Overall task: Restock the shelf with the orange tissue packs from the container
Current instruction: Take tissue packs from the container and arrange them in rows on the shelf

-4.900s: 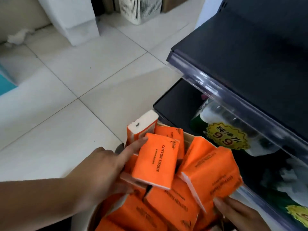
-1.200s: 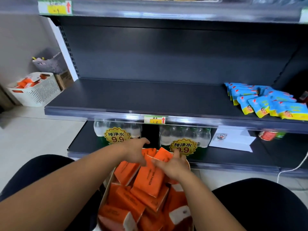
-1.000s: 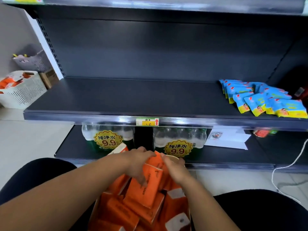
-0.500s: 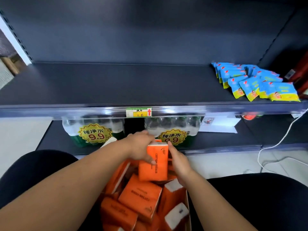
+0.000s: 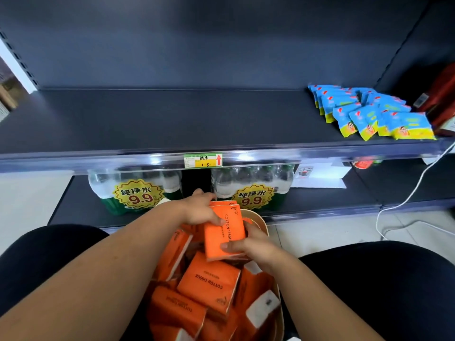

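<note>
An orange tissue pack (image 5: pixel 222 230) marked COTTON TISSUE is lifted just above the container (image 5: pixel 258 219), a tan box between my knees. My left hand (image 5: pixel 197 210) grips the pack's upper left edge. My right hand (image 5: pixel 248 244) holds its lower right corner, thumb across the front. Several more orange packs (image 5: pixel 209 283) lie jumbled in the box below. The dark shelf (image 5: pixel 160 124) straight ahead is bare across its left and middle.
Blue and yellow packets (image 5: pixel 369 114) fill the shelf's right end. A price tag (image 5: pixel 203 160) sits on the shelf rail. Two bottled water packs (image 5: pixel 135 190) stand on the lower shelf. A white cable (image 5: pixel 403 203) hangs at right. My dark-clothed knees flank the box.
Both hands have picked one orange pack out of the pile and raised it clear; the camera has moved closer to the shelf.
</note>
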The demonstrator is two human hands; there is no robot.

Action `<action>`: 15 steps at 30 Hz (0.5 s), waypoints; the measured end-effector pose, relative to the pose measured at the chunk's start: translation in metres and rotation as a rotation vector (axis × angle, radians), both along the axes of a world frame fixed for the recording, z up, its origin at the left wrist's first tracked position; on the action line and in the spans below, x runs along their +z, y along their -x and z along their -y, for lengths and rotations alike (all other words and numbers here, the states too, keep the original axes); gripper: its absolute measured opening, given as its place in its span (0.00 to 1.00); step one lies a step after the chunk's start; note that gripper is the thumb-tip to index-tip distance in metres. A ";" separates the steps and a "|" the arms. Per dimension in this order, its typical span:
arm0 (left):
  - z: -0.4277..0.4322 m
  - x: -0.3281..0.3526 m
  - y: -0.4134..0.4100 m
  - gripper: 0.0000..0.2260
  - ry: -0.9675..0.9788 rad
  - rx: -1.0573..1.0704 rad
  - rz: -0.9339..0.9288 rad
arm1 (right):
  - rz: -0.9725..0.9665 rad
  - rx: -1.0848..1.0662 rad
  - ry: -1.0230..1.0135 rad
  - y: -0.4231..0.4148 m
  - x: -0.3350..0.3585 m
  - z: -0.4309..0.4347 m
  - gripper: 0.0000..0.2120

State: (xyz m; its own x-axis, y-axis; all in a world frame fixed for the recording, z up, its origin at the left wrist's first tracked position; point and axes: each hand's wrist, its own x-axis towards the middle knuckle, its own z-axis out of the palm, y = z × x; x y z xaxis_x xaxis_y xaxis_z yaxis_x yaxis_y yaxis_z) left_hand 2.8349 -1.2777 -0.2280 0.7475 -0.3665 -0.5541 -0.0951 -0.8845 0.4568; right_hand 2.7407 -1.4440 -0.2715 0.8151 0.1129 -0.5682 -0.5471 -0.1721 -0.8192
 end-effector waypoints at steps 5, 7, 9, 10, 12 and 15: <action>0.001 0.009 0.001 0.39 0.037 -0.047 -0.033 | 0.011 0.073 0.030 0.000 -0.001 -0.003 0.44; 0.000 0.009 0.002 0.40 0.031 -0.059 -0.031 | 0.013 0.084 0.025 0.000 0.000 -0.003 0.45; -0.004 0.007 0.003 0.47 0.019 -0.064 -0.031 | 0.033 0.109 0.019 0.001 0.000 -0.005 0.46; -0.005 0.005 0.003 0.50 0.000 -0.078 -0.039 | 0.047 0.116 0.026 0.001 -0.002 -0.006 0.47; -0.010 0.003 0.002 0.55 -0.023 -0.114 -0.070 | 0.100 0.118 0.028 0.001 -0.003 -0.007 0.45; -0.017 0.005 0.002 0.56 0.137 -0.056 -0.151 | 0.224 0.095 0.050 0.000 -0.001 -0.008 0.40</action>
State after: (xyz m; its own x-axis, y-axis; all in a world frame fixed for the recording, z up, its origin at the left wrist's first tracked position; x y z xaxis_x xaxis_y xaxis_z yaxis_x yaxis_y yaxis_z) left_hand 2.8328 -1.2609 -0.2230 0.6357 -0.4850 -0.6005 -0.0634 -0.8082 0.5855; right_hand 2.7409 -1.4361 -0.2722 0.9086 0.1714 -0.3810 -0.3320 -0.2575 -0.9075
